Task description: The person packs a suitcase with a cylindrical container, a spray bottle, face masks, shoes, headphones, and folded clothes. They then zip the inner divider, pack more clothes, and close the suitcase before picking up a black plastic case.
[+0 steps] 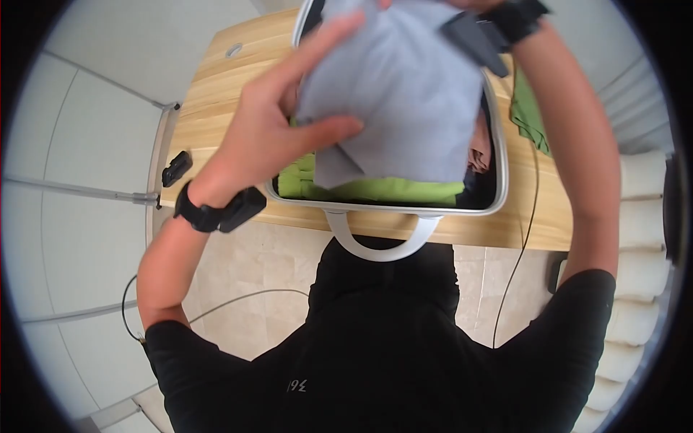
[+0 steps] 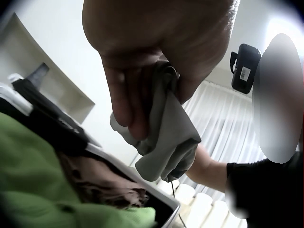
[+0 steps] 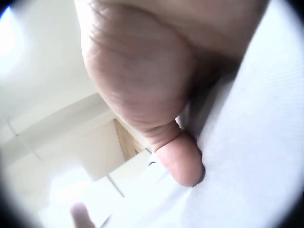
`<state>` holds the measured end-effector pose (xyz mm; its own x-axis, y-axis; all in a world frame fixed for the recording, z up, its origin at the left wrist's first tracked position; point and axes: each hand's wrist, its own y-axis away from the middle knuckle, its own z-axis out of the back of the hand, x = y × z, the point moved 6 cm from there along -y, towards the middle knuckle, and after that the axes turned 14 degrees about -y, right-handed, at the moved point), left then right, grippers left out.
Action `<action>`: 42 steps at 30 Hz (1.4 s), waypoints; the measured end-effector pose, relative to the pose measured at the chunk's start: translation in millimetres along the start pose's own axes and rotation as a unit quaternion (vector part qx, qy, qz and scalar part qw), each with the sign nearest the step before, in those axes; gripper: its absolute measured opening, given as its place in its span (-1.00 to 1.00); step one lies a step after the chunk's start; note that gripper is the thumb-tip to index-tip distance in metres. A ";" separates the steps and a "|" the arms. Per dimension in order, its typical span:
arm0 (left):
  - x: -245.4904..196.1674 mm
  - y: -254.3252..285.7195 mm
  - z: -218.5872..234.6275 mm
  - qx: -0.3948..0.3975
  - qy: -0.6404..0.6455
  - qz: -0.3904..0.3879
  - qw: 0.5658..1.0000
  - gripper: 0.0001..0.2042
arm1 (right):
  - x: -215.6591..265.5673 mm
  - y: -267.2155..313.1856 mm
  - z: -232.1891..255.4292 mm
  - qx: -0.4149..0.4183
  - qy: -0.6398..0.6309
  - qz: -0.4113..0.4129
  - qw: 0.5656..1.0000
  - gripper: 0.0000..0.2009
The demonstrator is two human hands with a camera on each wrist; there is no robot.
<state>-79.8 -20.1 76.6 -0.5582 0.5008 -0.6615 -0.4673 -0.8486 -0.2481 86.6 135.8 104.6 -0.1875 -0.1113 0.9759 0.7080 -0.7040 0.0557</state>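
Note:
A light grey piece of clothing [image 1: 397, 101] is held up over an open suitcase [image 1: 498, 180] with a white rim, hiding much of what lies inside. My left hand [image 1: 267, 130] grips its left side, the thumb lying across the front. In the left wrist view, bunched grey fabric [image 2: 171, 137] sits between the thumb and curled fingers. The right hand [image 3: 142, 71] pinches the same garment higher up, with its thumb [image 3: 183, 161] pressed on the fabric; the head view nearly cuts this hand off. Bright green clothing [image 1: 390, 192] lies along the suitcase's near side.
Brownish clothing [image 1: 479, 148] lies at the suitcase's right side. Its white handle [image 1: 382, 254] juts past the wooden table [image 1: 216, 94] edge towards my body. More green fabric [image 1: 529, 112] lies to the right, near a thin cable [image 1: 533, 209]. A small black device [image 1: 177, 168] rests on the left.

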 end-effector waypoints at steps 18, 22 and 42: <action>47.1 47.4 -2.0 0.004 -0.325 -0.174 0.929 -0.65 | -82.5 -84.3 -110.0 -0.131 0.324 0.028 0.937 -0.67; 55.4 55.2 -17.3 0.068 -0.299 -0.163 0.938 -0.58 | -78.8 -66.8 -120.0 -0.148 0.424 0.084 0.890 -0.64; 58.6 61.0 -20.8 0.169 -0.282 -0.165 0.930 -0.66 | -113.0 -19.8 -127.2 0.090 0.361 0.242 0.896 -0.32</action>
<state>-126.8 -46.1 8.0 -0.5728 0.8149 -0.0890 -0.8123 -0.5788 -0.0714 7.1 73.1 -33.7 -0.1738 -0.8435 0.5083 0.9114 -0.3333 -0.2415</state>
